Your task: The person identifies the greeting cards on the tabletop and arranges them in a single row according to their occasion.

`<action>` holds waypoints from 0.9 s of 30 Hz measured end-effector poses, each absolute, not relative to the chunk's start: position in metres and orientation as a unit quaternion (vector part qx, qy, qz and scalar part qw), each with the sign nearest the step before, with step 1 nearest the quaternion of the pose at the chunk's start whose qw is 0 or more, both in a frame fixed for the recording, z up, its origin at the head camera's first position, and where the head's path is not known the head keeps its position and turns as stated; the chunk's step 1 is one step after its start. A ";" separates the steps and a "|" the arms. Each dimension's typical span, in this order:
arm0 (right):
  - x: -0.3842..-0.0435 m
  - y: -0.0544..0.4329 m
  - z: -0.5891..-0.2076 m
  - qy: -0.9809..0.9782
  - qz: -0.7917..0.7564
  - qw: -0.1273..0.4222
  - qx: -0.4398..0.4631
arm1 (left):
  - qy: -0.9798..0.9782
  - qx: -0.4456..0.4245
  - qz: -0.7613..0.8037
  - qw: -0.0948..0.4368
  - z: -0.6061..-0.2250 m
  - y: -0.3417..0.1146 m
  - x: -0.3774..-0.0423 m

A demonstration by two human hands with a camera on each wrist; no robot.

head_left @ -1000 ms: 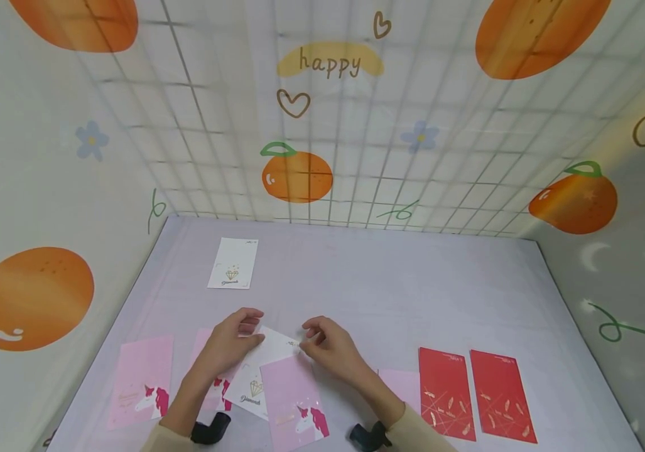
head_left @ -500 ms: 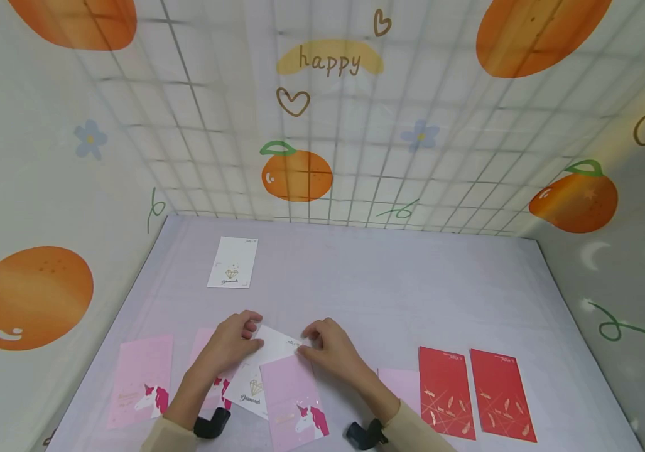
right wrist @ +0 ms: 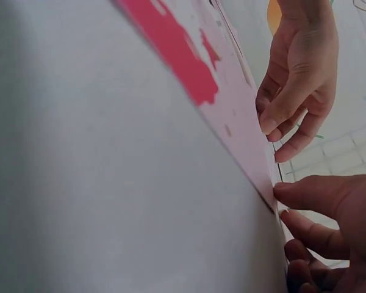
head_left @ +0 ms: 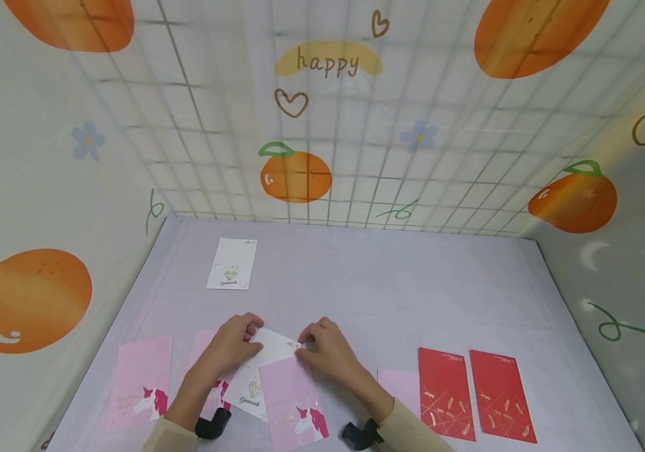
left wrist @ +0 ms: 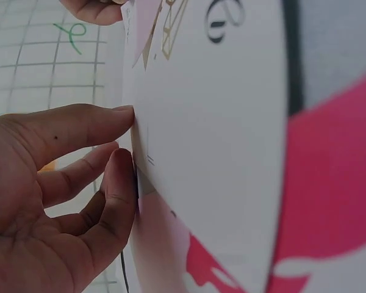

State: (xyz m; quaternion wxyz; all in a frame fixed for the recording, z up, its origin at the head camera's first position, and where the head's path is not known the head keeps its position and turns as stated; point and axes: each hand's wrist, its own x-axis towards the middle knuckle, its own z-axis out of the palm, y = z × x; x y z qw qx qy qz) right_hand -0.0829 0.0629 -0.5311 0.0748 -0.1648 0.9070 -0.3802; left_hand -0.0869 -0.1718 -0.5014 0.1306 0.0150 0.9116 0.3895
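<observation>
A white card (head_left: 250, 382) with a gold diamond print lies slanted in front of me, partly under a pink unicorn card (head_left: 285, 383). My left hand (head_left: 232, 342) pinches its upper left edge, thumb on top. At the upper right corner my right hand (head_left: 328, 351) pinches the white card, its thumb right by the pink card's top corner. The left wrist view shows the left thumb (left wrist: 110, 122) on the white card's edge (left wrist: 213, 122), fingers curled close to it. In the right wrist view, the right thumb and index finger (right wrist: 311, 229) meet at the corner.
Another white diamond card (head_left: 232, 263) lies at the back left. Pink unicorn cards (head_left: 140, 380) lie to the left, one partly behind my left arm. On the right are two red cards (head_left: 446, 392) beside a partly covered pink card (head_left: 401, 383). Patterned curtains surround the table.
My right hand has shifted slightly left, its thumb and index finger closing on the white card's corner. The left hand has moved very little; the cards lie as before.
</observation>
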 end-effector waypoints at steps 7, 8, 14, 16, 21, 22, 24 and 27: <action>-0.083 0.060 -0.533 0.913 -0.366 0.073 -0.166 | 0.908 0.014 0.397 0.131 -0.502 -0.171 -0.088; -0.083 0.060 -0.533 0.913 -0.367 0.072 -0.166 | 0.908 0.016 0.397 0.131 -0.502 -0.171 -0.088; -0.085 0.060 -0.533 0.909 -0.375 0.069 -0.166 | 0.908 0.023 0.397 0.132 -0.503 -0.171 -0.088; -0.085 0.060 -0.533 0.908 -0.378 0.069 -0.167 | 0.909 0.023 0.396 0.132 -0.503 -0.171 -0.088; -0.085 0.060 -0.531 0.906 -0.385 0.073 -0.163 | 0.909 0.029 0.393 0.133 -0.502 -0.171 -0.088; -0.085 0.060 -0.531 0.906 -0.385 0.074 -0.162 | 0.909 0.030 0.394 0.133 -0.501 -0.171 -0.088; -0.085 0.060 -0.531 0.905 -0.387 0.075 -0.160 | 0.909 0.032 0.394 0.133 -0.500 -0.171 -0.088; -0.085 0.060 -0.530 0.902 -0.394 0.079 -0.155 | 0.908 0.036 0.396 0.132 -0.498 -0.171 -0.088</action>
